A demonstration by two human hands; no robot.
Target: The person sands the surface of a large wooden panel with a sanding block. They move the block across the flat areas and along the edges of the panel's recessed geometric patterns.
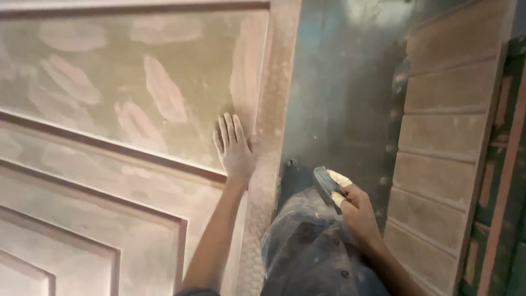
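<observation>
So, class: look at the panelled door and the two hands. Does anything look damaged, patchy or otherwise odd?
The door panel carries uneven pale filler patches, unlike its plain frame. The right hand has two fingertips wrapped in white while gripping a dark block. The left hand lies flat and dusty.

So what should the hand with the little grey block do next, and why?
Probably bring the grey block in the right hand across to the panelled door. The left hand lies flat on its pale filler patches, while the block hangs off to the side, touching nothing.
</observation>
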